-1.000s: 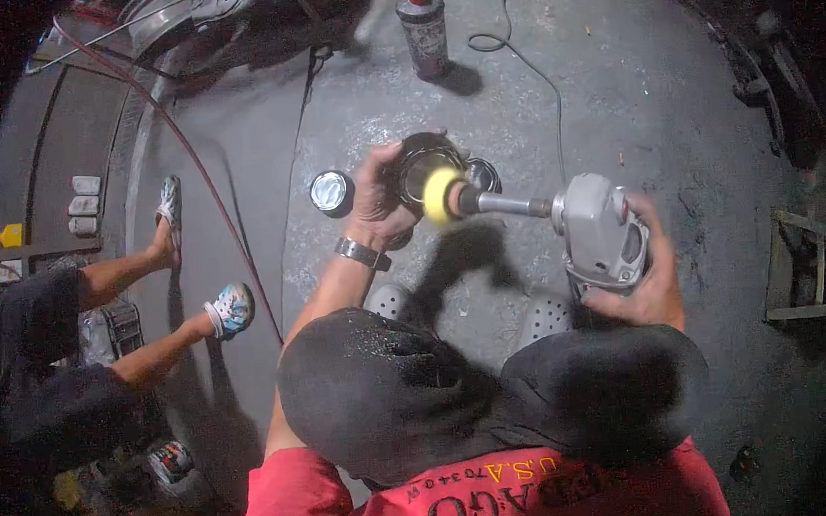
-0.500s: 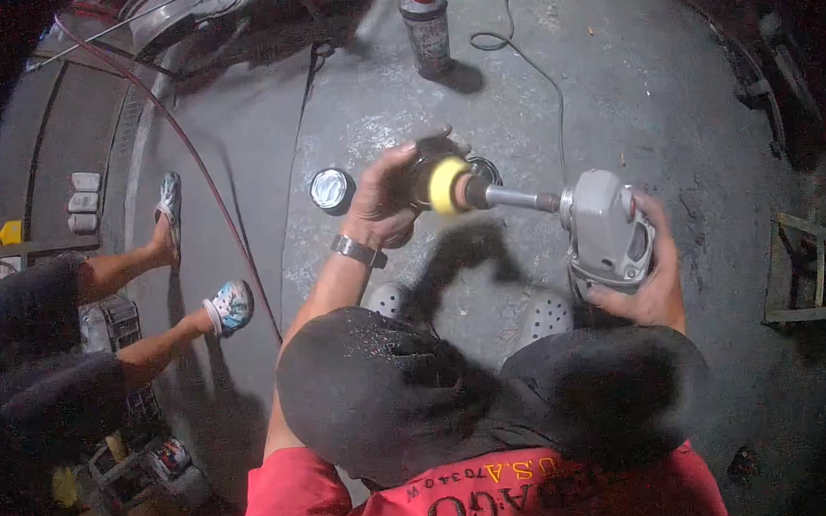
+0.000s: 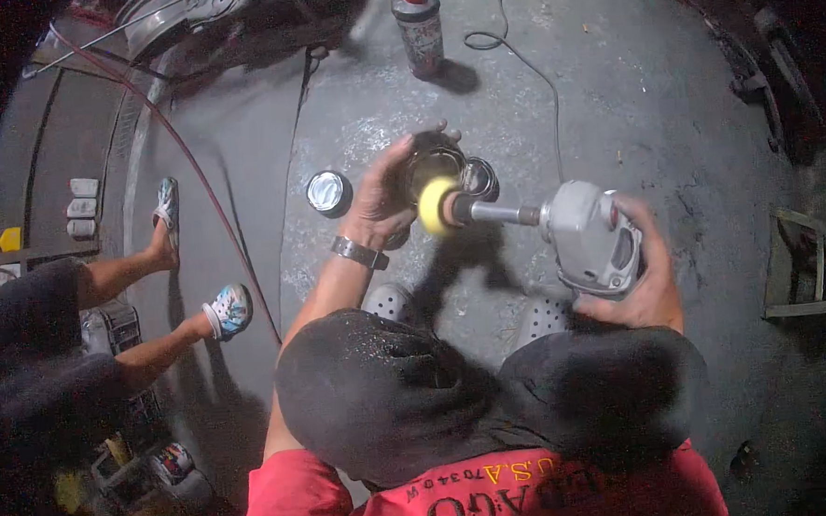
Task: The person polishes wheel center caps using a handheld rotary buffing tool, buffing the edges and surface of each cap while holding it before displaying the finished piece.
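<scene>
My left hand [image 3: 384,196], with a watch at the wrist, is wrapped round a dark, glossy round part [image 3: 434,166] held above the floor. In my right hand [image 3: 652,269] is a grey power polisher [image 3: 587,230] with a long metal shaft. Its yellow foam pad [image 3: 436,206] looks blurred and meets or nearly meets the lower edge of the round part; contact cannot be made out. Just behind, a second dark round piece [image 3: 479,178] is partly hidden. Left of my left hand, a black-rimmed round piece with a silvery face [image 3: 328,193] lies on the floor.
A dark bottle with a red top [image 3: 418,33] stands on the floor ahead. A thin cable [image 3: 555,110] runs down toward the polisher. At left, a red hose [image 3: 187,144] crosses the floor near another person's legs [image 3: 152,351]. A metal frame [image 3: 799,261] lies at right.
The polisher has shifted slightly left and down, its pad now lower on the round part. My left hand has barely moved, and more of the round part's face shows.
</scene>
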Available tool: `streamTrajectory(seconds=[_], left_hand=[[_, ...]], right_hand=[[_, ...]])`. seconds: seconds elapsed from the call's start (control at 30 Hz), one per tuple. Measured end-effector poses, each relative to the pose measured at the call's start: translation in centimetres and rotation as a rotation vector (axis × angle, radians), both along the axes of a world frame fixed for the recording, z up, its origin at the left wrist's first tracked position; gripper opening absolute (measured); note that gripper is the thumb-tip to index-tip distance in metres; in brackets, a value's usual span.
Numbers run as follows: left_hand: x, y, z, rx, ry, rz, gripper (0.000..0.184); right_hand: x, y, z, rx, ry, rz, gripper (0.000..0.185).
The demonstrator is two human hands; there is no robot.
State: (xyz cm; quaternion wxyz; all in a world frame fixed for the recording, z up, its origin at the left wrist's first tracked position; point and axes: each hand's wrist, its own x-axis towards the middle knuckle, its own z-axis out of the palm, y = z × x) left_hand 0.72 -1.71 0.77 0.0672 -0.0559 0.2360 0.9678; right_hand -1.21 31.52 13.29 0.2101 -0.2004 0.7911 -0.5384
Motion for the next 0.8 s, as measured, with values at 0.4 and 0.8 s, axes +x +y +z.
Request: streamTrajectory(seconds=[0.4,0.8], left_hand=[[0.3,-0.1,0.3,0.098,-0.052,-0.003,0.054],[0.2,0.5,-0.5,0.115,-0.042,0.052,0.062]], right_hand=[[-0.1,0.0,-0.6,-0.132,-0.067,-0.074,0.110],[-0.1,-0.2,-0.3,-0.183,-0.135,-0.141,0.115]])
